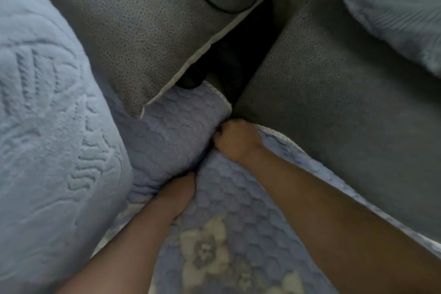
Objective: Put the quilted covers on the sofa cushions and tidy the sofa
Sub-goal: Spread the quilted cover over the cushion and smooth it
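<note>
Fingers of the right hand (235, 141) are clenching the cover (229, 210) at its piped edge, beside the dark gap (241, 64) between cushions (346, 107). Left hand (177, 192) is pressing into the cover's fold, its fingers hidden.

Right hand (235, 139) fisted, bunching quilted cover (238, 198) at grey cushion (334, 107) edge; left hand (177, 192) tucked into fold.

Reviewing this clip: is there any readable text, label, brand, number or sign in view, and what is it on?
None: no words, numbers, labels or signs show anywhere.
The quilted cover carries only a flower motif and stitched pattern.
The pale blue cushions show only embossed line patterns.
The grey sofa cushions have plain texture.
</note>
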`<action>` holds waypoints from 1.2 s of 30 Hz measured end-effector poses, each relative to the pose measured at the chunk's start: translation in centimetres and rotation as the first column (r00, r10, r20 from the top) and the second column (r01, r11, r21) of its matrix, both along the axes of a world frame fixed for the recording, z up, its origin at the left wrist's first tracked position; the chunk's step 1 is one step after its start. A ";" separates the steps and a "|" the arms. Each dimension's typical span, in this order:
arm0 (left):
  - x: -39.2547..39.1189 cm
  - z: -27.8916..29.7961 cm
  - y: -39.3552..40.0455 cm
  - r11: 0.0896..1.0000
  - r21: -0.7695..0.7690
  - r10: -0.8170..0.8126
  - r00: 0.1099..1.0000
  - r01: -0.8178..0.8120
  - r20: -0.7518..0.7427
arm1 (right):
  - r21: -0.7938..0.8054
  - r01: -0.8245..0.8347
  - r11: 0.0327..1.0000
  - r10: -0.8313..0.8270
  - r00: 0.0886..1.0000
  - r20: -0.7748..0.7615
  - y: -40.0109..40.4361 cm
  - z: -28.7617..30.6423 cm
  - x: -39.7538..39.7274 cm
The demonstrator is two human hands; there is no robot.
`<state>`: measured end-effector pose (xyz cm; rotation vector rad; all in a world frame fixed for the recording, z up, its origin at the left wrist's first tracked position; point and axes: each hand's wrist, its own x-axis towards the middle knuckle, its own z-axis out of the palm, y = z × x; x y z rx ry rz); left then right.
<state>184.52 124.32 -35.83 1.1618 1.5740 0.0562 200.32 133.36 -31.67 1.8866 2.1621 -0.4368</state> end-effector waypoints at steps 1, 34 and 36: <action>0.3 -0.4 -0.1 1.000 -0.007 0.012 1.000 -0.012 0.005 | 0.093 0.062 0.994 -0.060 0.998 -0.030 -1.3 0.2 1.1; 17.1 6.3 -5.6 0.498 0.704 -0.273 0.862 0.506 -0.427 | -0.053 0.836 0.546 -0.821 0.547 0.163 -21.0 0.4 26.7; 21.5 4.6 -3.0 0.415 0.557 -0.399 0.695 0.719 -0.598 | -0.057 0.817 0.574 -0.809 0.577 0.114 -20.3 -0.2 27.7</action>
